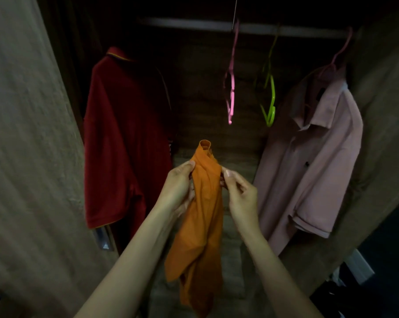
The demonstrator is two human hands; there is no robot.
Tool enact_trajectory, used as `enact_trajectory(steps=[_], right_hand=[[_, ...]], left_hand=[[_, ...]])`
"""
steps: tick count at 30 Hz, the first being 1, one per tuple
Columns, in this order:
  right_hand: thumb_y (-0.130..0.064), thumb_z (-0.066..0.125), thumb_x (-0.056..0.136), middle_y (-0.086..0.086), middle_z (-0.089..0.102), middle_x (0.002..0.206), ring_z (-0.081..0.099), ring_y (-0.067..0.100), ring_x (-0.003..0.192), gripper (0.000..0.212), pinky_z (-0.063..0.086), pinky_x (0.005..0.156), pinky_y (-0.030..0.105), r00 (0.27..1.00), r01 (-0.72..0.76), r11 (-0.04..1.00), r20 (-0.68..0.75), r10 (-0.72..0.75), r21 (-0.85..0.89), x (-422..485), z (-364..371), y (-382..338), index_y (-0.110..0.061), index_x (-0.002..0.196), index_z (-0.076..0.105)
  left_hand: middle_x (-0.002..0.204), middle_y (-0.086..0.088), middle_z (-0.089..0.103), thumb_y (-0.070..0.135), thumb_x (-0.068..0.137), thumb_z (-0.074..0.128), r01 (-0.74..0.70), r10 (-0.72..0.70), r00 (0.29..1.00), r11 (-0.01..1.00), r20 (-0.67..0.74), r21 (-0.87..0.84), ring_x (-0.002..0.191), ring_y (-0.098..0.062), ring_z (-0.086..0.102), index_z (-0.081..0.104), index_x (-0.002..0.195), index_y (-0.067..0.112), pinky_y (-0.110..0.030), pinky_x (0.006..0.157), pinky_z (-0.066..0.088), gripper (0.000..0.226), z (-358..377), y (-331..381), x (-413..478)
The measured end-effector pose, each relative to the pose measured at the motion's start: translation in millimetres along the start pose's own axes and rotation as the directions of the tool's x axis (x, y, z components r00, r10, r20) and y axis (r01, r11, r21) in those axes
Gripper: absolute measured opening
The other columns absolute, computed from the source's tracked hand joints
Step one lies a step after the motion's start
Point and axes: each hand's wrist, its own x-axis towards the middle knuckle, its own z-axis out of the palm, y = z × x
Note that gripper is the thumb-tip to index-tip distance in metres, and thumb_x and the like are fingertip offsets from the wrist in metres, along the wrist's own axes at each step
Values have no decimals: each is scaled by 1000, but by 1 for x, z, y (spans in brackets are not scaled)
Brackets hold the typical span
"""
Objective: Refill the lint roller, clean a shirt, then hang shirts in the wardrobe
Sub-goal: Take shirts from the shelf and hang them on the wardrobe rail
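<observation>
Three shirts are in view inside an open wardrobe. The largest, a dark red polo shirt (125,138), hangs at the left of the frame, and its hanger cannot be made out. A pink button shirt (313,157) hangs at the right. An orange shirt (205,214), bunched lengthwise with its collar uppermost, is held up in the lower centre, between the other two and apart from both. Three hangers show on the rail (194,23) across the top. A pink hanger (341,51) at the upper right carries the pink button shirt. A bare pink hanger (231,92) and a bare green hanger (271,104) dangle side by side, above and to the right of the orange collar. Two pale wardrobe doors frame the scene, the left door (29,134) filling the left third and the right door (381,134) along the right edge. A small shiny fitting (102,237) sits on the left door's edge below the red hem. Dark objects at the lower right corner are too dim to name. The left hand (179,189) grips the orange shirt just below the collar, thumb on the front and fingers curled behind the cloth. The right hand (242,193) pinches the shirt's opposite edge between its thumb and curled fingertips.
</observation>
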Motion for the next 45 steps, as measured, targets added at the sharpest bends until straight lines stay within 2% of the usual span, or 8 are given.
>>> enact_trajectory(steps=[4,12,16,21,27,33,38,45], right_hand=[[-18,59,91,-1,62,109,58,2,105,15,46,87,13,986,105,979,-107,-125,-173,-7,8,6,-22,104,67],[-15,64,87,4,64,99,62,-3,90,9,47,77,9,974,129,984,-171,-149,-120,-5,11,3,-12,95,68],[-22,57,93,-7,70,86,65,1,81,13,51,75,17,985,31,1000,-172,-31,-2,5,-4,-1,-15,93,67],[-29,52,95,-5,65,74,61,5,71,18,51,68,22,971,42,999,-234,-46,-20,20,-15,-7,-19,85,64],[-29,47,98,-15,51,56,46,-3,55,27,40,56,14,963,90,992,-246,-109,-86,33,-12,-19,-21,74,56],[-36,67,81,-11,65,80,62,-6,71,26,46,63,10,993,89,982,-66,-101,-165,24,-12,-33,-13,94,65],[-26,58,93,0,61,69,57,-2,61,25,47,61,13,953,197,957,-188,-237,-211,26,-12,-40,-5,80,65],[-32,53,95,-12,44,51,43,3,49,34,41,51,19,915,129,991,-380,-134,-39,34,-15,-55,-16,65,54]], left_hand=[[100,-25,69,16,103,36,51,-43,998,977,44,-209,85,-25,71,56,117,-3,-35,81,57,31,3,10,1],[68,-13,71,17,103,36,65,-32,992,957,120,-282,60,-16,71,57,113,-2,-31,67,59,29,4,20,0],[68,-2,70,16,104,34,-100,98,989,995,112,11,60,-10,68,64,100,8,-23,59,58,32,-3,28,3],[76,1,66,31,103,38,-293,228,954,840,192,456,72,-9,63,67,93,20,-25,74,52,32,-12,34,11],[98,8,69,66,78,57,-283,128,939,817,319,503,90,-7,66,65,103,28,-15,73,50,47,0,41,4],[98,8,63,32,86,67,-439,305,896,719,323,539,90,-5,63,57,107,23,-13,73,50,25,-3,43,12],[89,10,61,20,91,59,-528,464,841,586,280,614,86,-6,60,58,92,21,-29,84,50,2,-16,45,21],[102,8,63,-9,73,55,-630,602,707,300,370,716,96,-1,61,66,99,28,-26,89,51,47,-44,56,24]])
